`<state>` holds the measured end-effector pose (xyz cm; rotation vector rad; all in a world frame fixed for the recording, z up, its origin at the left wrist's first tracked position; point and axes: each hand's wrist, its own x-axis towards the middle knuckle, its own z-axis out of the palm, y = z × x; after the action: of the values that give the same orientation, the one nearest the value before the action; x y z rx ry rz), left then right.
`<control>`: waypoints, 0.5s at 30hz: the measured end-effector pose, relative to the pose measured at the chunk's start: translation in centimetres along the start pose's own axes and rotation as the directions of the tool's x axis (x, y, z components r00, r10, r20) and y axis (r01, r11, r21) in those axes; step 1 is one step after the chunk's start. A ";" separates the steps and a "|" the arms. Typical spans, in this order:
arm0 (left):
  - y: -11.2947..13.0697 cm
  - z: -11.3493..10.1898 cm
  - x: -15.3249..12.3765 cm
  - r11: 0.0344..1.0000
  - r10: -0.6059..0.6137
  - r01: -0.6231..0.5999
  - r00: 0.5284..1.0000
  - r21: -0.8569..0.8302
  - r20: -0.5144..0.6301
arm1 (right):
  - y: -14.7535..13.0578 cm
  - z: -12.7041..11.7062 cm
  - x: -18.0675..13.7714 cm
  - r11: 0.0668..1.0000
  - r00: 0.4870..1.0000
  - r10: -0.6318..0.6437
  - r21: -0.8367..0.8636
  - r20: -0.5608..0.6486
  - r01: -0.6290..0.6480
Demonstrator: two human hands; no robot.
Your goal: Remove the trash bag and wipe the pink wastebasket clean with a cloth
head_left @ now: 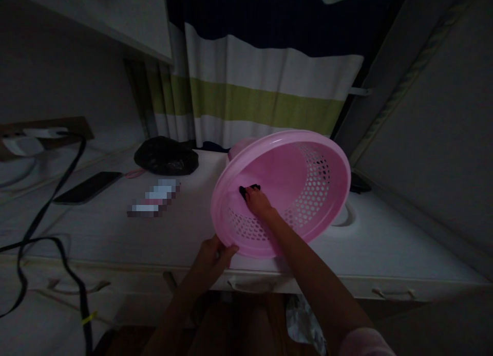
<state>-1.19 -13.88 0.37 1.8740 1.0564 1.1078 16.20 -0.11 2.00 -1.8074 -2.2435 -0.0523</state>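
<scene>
A pink plastic basket (277, 167) with honeycomb holes in its wall lies tilted on the white desk, its wide mouth turned towards me. My left hand (213, 256) grips the rim at the lower left, thumb on the near side. Reaching through the mouth, my right hand (259, 202) is closed on a small black cloth-like piece (242, 191), pressed against the basket's inner side. Most of that piece is hidden under my fingers.
On the white desk (185, 232) to the left lie a black plastic bag (165, 156), a dark phone (90, 187) and a blurred-out, phone-like item (156, 198). Black cables (42, 207) hang at far left. A striped curtain (269, 73) covers the back. A dark object (360, 184) sits behind the basket, right.
</scene>
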 end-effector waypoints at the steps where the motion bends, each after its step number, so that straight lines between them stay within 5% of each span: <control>1: 0.2 0.0 0.0 1.000 0.000 0.000 1.000 0.004 0.002 | 0.0 0.0 0.0 1.000 1.000 -0.006 0.009 0.003 0.006; 15: -0.3 -0.3 0.1 0.995 0.070 -0.049 0.968 0.093 -0.243 | 0.2 -2.3 -5.5 0.957 0.959 -0.274 0.117 0.073 0.265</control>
<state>-1.53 -13.64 0.28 1.8800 1.2087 1.3766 17.88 -5.79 2.98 -1.4671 -2.4904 0.0964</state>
